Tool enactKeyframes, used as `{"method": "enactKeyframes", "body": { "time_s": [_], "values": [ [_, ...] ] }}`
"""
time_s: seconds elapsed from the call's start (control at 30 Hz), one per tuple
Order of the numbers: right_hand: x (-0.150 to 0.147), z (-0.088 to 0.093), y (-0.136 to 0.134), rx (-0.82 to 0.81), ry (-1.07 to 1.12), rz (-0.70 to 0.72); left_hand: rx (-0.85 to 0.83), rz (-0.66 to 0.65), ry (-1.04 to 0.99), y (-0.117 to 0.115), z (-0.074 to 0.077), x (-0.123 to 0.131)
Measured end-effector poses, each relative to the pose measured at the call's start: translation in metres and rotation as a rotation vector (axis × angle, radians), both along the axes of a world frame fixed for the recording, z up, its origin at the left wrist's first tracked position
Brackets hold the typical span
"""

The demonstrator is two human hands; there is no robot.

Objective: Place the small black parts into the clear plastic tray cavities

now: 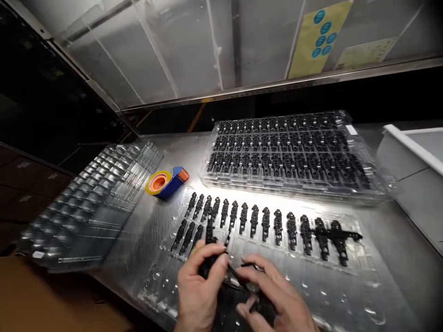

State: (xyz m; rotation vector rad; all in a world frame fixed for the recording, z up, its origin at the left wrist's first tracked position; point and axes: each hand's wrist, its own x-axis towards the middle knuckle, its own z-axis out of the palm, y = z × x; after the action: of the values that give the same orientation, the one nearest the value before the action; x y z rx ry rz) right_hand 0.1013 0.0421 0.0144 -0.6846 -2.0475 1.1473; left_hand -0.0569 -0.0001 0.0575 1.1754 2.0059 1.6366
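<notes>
My left hand (199, 286) is closed on a black plastic part (209, 240) that sticks up from its fingers over a clear blister tray (332, 295). My right hand (273, 297) is curled beside it, pinching thin metal tweezers (242, 276) that point toward the left hand. The tray's top row holds several black parts (266, 223), and its second row holds three at the left. One black piece (337, 235) lies crosswise over the parts at the right end. Behind stands a full stack of clear trays (294, 154) loaded with the same black parts.
A stack of empty clear trays (93, 203) lies at the left, overhanging the steel table. A blue tape dispenser with a yellow-orange roll (166, 182) sits between the stacks. A white bin (411, 170) stands at the right. Plastic sheeting hangs behind.
</notes>
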Motion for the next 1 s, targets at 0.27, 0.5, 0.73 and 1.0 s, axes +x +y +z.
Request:
{"method": "enactKeyframes", "body": {
  "time_s": [0.27, 0.5, 0.73, 1.0],
  "values": [
    [-0.019, 0.003, 0.004, -0.37, 0.02, -0.113, 0.25, 0.111, -0.488, -0.056, -0.018, -0.053],
    [-0.071, 0.004, -0.006, -0.371, 0.067, -0.191, 0.29, 0.08, -0.787, -0.105, -0.023, -0.081],
    [-0.098, 0.046, 0.018, 0.029, -0.299, -0.061, 0.294, 0.116, -0.921, -0.13, -0.035, -0.11],
    [-0.136, 0.076, 0.055, 0.273, -0.603, 0.286, 0.273, 0.144, -0.942, -0.122, -0.032, -0.123]
  ]
}}
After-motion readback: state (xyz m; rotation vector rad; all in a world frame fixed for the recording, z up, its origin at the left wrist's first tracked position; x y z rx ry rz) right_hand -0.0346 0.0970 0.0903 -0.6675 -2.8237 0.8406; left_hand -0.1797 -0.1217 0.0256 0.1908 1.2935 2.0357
